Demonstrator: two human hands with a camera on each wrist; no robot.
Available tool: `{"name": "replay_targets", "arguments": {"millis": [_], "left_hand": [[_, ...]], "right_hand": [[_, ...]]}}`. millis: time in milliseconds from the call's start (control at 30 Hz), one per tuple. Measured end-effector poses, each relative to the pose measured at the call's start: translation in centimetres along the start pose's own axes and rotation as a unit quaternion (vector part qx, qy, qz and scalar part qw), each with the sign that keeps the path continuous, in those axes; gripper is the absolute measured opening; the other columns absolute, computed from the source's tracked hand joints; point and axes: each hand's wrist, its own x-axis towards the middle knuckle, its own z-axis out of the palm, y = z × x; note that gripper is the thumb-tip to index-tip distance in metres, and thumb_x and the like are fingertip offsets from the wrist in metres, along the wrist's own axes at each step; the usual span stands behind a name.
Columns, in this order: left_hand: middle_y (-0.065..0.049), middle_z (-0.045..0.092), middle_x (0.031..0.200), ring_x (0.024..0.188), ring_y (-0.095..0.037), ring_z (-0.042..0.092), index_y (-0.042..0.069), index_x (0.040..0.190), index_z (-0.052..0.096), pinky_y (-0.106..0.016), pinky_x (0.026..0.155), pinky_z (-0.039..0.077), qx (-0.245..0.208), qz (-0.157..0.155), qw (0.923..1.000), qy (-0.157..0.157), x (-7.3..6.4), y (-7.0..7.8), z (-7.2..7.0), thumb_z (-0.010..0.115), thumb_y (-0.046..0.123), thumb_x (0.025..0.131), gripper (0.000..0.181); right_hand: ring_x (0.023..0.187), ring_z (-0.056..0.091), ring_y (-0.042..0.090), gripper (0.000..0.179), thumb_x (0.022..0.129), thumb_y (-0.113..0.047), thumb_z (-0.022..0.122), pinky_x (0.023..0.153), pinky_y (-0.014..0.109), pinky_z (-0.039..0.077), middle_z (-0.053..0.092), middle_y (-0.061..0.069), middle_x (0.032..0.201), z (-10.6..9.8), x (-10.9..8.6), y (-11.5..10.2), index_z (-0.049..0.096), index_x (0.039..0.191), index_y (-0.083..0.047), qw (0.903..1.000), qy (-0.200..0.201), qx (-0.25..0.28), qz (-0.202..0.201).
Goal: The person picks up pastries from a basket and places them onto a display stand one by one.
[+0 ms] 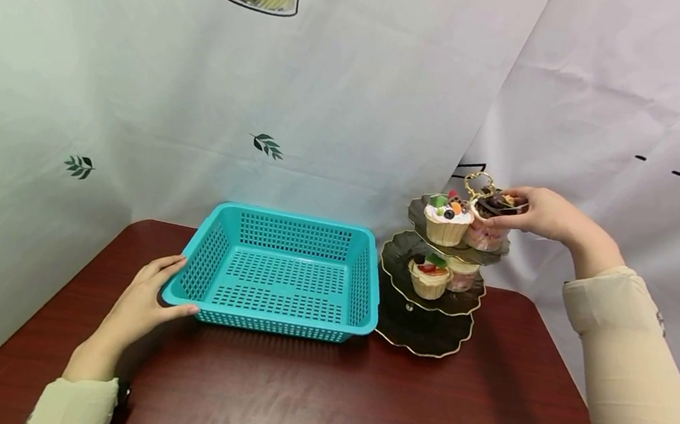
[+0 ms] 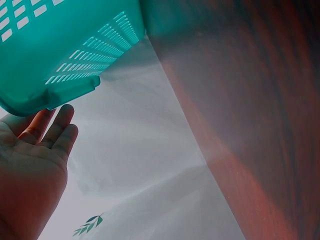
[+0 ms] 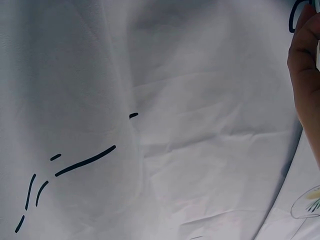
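Observation:
A teal plastic basket [image 1: 275, 326] stands empty on a dark red table [image 1: 354, 405]. My left hand [image 1: 145, 298] rests open against its front left corner, thumb along the front wall. In the left wrist view the palm [image 2: 35, 150] lies flat beside the basket's corner [image 2: 65, 45]. Right of the basket stands a dark tiered stand [image 1: 421, 331] with gold rims. My right hand [image 1: 528, 210] pinches the top of a pink cupcake with chocolate topping [image 1: 485, 233] on the top tier. A fruit-topped cupcake [image 1: 446, 221] sits beside it.
The middle tier carries another fruit cupcake [image 1: 429, 277] and a cup dessert [image 1: 462, 275]; the bottom tier is bare. White printed cloth [image 1: 354, 100] hangs close behind the table. The right wrist view shows mostly that cloth and a finger [image 3: 305, 65].

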Motion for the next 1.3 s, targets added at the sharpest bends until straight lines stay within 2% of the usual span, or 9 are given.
{"name": "replay_targets", "arguments": {"millis": [267, 467, 567, 733, 1167, 1300], "left_hand": [[-0.026, 0.039, 0.141, 0.124, -0.043, 0.035, -0.007, 0.138, 0.045, -0.066, 0.086, 0.043, 0.003, 0.003, 1.0000, 0.001, 0.0, 0.0, 0.0, 0.085, 0.030, 0.070, 0.088], [-0.025, 0.039, 0.141, 0.124, -0.043, 0.035, -0.006, 0.138, 0.045, -0.065, 0.086, 0.042, 0.002, 0.002, 1.0000, 0.001, 0.0, 0.1, -0.1, 0.085, 0.030, 0.070, 0.087], [-0.025, 0.039, 0.140, 0.124, -0.043, 0.035, -0.007, 0.138, 0.045, -0.066, 0.086, 0.043, 0.003, 0.003, 1.0000, 0.000, 0.0, 0.1, 0.0, 0.085, 0.030, 0.070, 0.088], [-0.025, 0.039, 0.140, 0.124, -0.042, 0.035, -0.007, 0.138, 0.045, -0.065, 0.086, 0.043, 0.003, 0.002, 1.0000, 0.000, 0.0, 0.2, -0.1, 0.085, 0.030, 0.070, 0.087], [-0.025, 0.039, 0.141, 0.126, -0.043, 0.032, -0.006, 0.139, 0.044, -0.066, 0.087, 0.043, 0.015, -0.006, 0.9998, -0.009, 0.3, 0.5, -0.6, 0.085, 0.033, 0.070, 0.089], [-0.025, 0.038, 0.142, 0.126, -0.043, 0.032, -0.006, 0.140, 0.043, -0.066, 0.087, 0.043, 0.018, -0.011, 0.9997, -0.016, 0.2, 0.6, -0.6, 0.084, 0.034, 0.071, 0.090]], "right_hand": [[0.080, 0.060, 0.014, 0.069, 0.083, -0.035, 0.073, 0.066, 0.025, 0.048, 0.061, 0.025, 0.119, -0.1, -0.2, 0.5, 0.047, 0.136, 0.003, 0.9998, -0.006, 0.020, 0.005], [0.108, 0.061, 0.034, 0.072, 0.084, -0.038, 0.072, 0.080, 0.032, 0.048, 0.059, 0.026, 0.127, 0.2, -0.7, 0.5, 0.046, 0.138, 0.002, 0.9999, 0.003, 0.009, 0.004], [0.114, 0.058, 0.042, 0.075, 0.085, -0.036, 0.071, 0.087, 0.040, 0.048, 0.055, 0.030, 0.130, 0.2, -0.8, 0.7, 0.041, 0.140, 0.006, 0.9999, 0.002, 0.014, 0.001], [0.116, 0.056, 0.047, 0.076, 0.087, -0.032, 0.069, 0.094, 0.051, 0.046, 0.053, 0.034, 0.130, 0.2, -1.1, 1.0, 0.037, 0.142, 0.009, 0.9997, 0.005, 0.025, -0.005], [0.120, 0.054, 0.044, 0.075, 0.087, -0.035, 0.068, 0.093, 0.048, 0.045, 0.052, 0.032, 0.133, 0.5, -2.1, 1.1, 0.037, 0.145, 0.001, 0.9988, 0.019, 0.046, 0.005], [0.123, 0.051, 0.045, 0.076, 0.087, -0.036, 0.068, 0.097, 0.055, 0.042, 0.050, 0.033, 0.135, 0.7, -2.4, 1.3, 0.035, 0.147, -0.002, 0.9985, 0.018, 0.052, 0.005]]}}
